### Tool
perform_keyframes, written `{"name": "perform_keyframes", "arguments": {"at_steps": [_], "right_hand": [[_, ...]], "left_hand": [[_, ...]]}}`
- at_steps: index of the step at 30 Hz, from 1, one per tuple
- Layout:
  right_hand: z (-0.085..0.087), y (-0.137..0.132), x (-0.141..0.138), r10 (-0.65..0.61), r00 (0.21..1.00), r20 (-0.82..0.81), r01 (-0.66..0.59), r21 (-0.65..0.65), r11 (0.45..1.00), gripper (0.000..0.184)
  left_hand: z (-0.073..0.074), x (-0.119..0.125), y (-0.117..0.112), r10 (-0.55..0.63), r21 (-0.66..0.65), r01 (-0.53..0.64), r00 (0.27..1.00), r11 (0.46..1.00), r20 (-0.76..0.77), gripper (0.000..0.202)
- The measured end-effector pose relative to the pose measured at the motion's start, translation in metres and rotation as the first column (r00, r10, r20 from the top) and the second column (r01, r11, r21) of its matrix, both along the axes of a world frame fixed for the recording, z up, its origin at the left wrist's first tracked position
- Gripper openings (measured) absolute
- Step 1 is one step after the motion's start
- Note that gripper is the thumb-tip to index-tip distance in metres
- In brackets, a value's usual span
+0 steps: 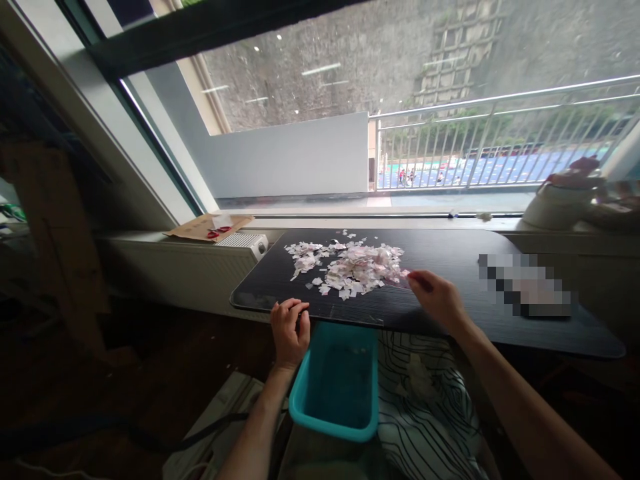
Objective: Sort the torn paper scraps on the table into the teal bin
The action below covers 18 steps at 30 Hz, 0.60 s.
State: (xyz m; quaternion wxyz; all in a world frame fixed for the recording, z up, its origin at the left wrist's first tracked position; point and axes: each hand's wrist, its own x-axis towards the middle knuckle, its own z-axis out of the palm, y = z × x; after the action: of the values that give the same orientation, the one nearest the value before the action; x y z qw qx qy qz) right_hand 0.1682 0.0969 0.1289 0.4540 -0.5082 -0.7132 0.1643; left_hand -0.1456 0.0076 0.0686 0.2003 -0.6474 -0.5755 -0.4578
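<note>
A loose heap of small white and pinkish paper scraps (357,267) lies on the dark wood-grain tabletop (450,257). At the right end of the heap, my right hand (436,297) is closed in a pinch on a pinkish paper scrap (404,274). My left hand (290,333) is at the front edge of the tabletop, left of the heap, with its fingers curled and thumb drawn in. Whether anything small is between them I cannot make out. Below the edge, between my forearms, stands a turquoise plastic bin (334,427), dark inside.
A blurred dark object (530,287) lies on the table's right side. Red-handled scissors (219,232) rest on brown cardboard (193,229) above a white radiator (200,263). A large window is behind the table. White bulky items (560,203) stand at the sill's right.
</note>
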Motion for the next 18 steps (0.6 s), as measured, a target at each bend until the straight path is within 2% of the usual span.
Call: {"name": "perform_keyframes", "arguments": {"at_steps": [3, 9, 14, 18], "right_hand": [[-0.003, 0.009, -0.007, 0.019, 1.000, 0.017, -0.018, -0.032, 0.999, 0.027], [0.007, -0.012, 0.007, -0.066, 0.991, 0.121, 0.075, -0.076, 0.994, 0.023], [0.010, -0.018, 0.013, -0.044, 0.990, 0.131, 0.055, -0.086, 0.995, 0.025], [0.013, -0.032, 0.029, -0.041, 0.984, 0.172, 0.064, -0.128, 0.990, 0.026]], "left_hand": [[-0.001, 0.000, 0.000, 0.002, -0.003, -0.002, 1.000, 1.000, 0.002, 0.018], [-0.002, 0.002, 0.000, 0.011, -0.013, -0.010, 1.000, 1.000, 0.018, 0.019], [0.000, 0.002, -0.001, 0.013, -0.007, -0.013, 1.000, 1.000, 0.026, 0.019], [0.001, 0.002, -0.002, 0.006, -0.004, -0.006, 1.000, 1.000, 0.028, 0.019]]}}
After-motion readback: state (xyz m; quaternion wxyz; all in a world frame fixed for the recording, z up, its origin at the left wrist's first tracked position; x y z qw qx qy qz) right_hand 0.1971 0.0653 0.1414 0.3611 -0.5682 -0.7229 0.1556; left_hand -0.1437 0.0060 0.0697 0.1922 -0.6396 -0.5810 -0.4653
